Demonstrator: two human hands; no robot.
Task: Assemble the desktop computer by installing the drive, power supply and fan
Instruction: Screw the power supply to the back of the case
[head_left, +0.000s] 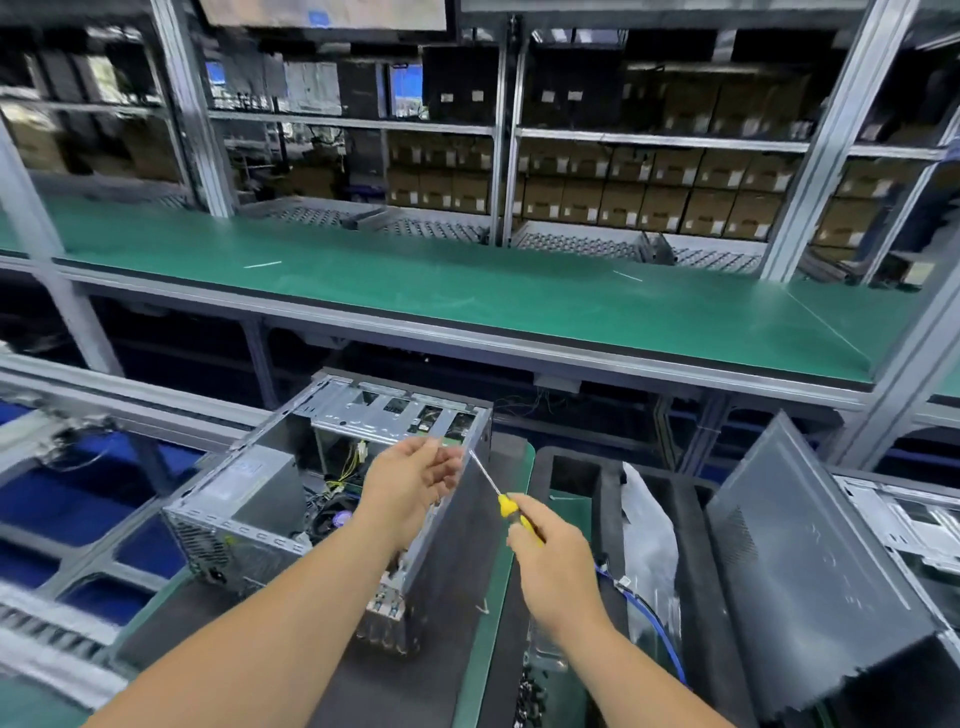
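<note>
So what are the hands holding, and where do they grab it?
The right hand grips a screwdriver by its yellow handle. The left hand has its fingertips pinched together near the screwdriver's tip; whether it holds something small, like a screw, cannot be told.

The open grey computer case (363, 499) stands on my desk (498, 597), tilted. Its silver power supply (244, 514) sits at the near left corner, yellow wires (348, 467) inside.
</note>
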